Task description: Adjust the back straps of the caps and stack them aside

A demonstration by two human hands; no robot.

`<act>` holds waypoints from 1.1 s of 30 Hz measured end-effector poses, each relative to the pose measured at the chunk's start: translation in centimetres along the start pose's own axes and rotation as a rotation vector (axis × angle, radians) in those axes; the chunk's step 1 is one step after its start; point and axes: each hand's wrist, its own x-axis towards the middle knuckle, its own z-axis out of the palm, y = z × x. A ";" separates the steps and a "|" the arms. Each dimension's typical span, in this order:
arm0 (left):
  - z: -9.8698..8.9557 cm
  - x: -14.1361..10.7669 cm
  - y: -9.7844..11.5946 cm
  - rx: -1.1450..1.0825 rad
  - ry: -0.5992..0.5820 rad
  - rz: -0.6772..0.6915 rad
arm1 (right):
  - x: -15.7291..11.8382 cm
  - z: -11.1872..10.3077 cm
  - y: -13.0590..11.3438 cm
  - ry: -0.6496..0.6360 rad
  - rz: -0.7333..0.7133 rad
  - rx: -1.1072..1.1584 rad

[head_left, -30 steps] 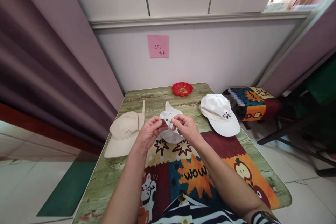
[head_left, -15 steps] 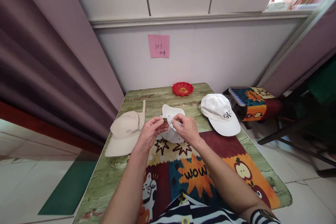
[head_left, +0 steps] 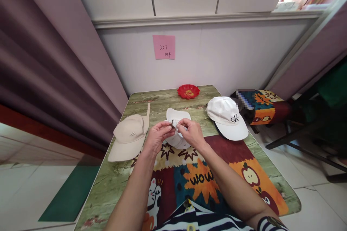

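Observation:
A small white cap [head_left: 178, 142] lies in the middle of the table with its brim pointing away from me. Over its back opening, my left hand [head_left: 159, 133] pinches a small dark buckle [head_left: 172, 125] on the cap's strap. My right hand [head_left: 191, 131] is closed on the white strap [head_left: 175, 123] just beside the buckle. Fingers partly hide both, so I cannot tell how far the strap runs through. To the left rests a beige cap [head_left: 130, 135], its strap sticking up. A white cap with black letters [head_left: 226, 117] sits on the right.
A red scalloped dish [head_left: 188, 92] stands at the table's back edge. Beneath my arms spreads a colourful printed mat [head_left: 200, 177] on the green wood-patterned table [head_left: 108, 184]. Beyond the table's right side is a stool with a patterned cover [head_left: 265, 106].
My fingers have shifted slightly around the buckle, which now looks tilted and sits closer to my right fingertips. The caps and dish stay in place.

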 end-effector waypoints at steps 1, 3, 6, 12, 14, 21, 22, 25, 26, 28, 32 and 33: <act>0.0 0.0 0.0 0.001 0.009 -0.003 | -0.1 0.0 -0.1 0.008 -0.011 -0.011; 0.1 0.0 0.1 0.011 0.017 -0.010 | -0.2 -0.1 -0.3 0.031 -0.041 -0.053; 0.2 -0.1 0.3 0.026 0.020 -0.004 | -0.6 -0.3 -0.4 0.050 -0.097 -0.152; 0.4 -0.3 0.8 0.063 0.051 0.030 | -0.8 -0.5 -0.5 0.036 -0.215 -0.255; 0.5 -0.4 0.9 0.089 0.048 0.039 | -0.7 -0.7 -0.7 0.024 -0.220 -0.269; 0.6 -0.7 1.2 0.171 0.009 0.068 | 0.5 -1.9 -0.7 -0.098 -0.165 -0.194; 0.6 -0.7 1.2 0.175 0.002 0.063 | 0.7 -2.1 -0.6 -0.112 -0.160 -0.164; 0.6 -0.7 1.2 0.183 -0.019 0.049 | 0.9 -2.3 -0.3 -0.146 -0.152 -0.104; 0.6 -0.7 1.2 0.186 -0.022 0.048 | 1.0 -2.3 -0.4 -0.154 -0.156 -0.099; 0.6 -0.7 1.1 0.191 -0.020 0.054 | 1.0 -2.3 -0.5 -0.155 -0.168 -0.106; 0.7 -0.7 1.1 0.198 -0.019 0.078 | 0.9 -2.0 -1.0 -0.122 -0.182 -0.146; 0.8 -0.7 1.0 0.201 -0.021 0.081 | 0.9 -2.0 -1.0 -0.115 -0.184 -0.156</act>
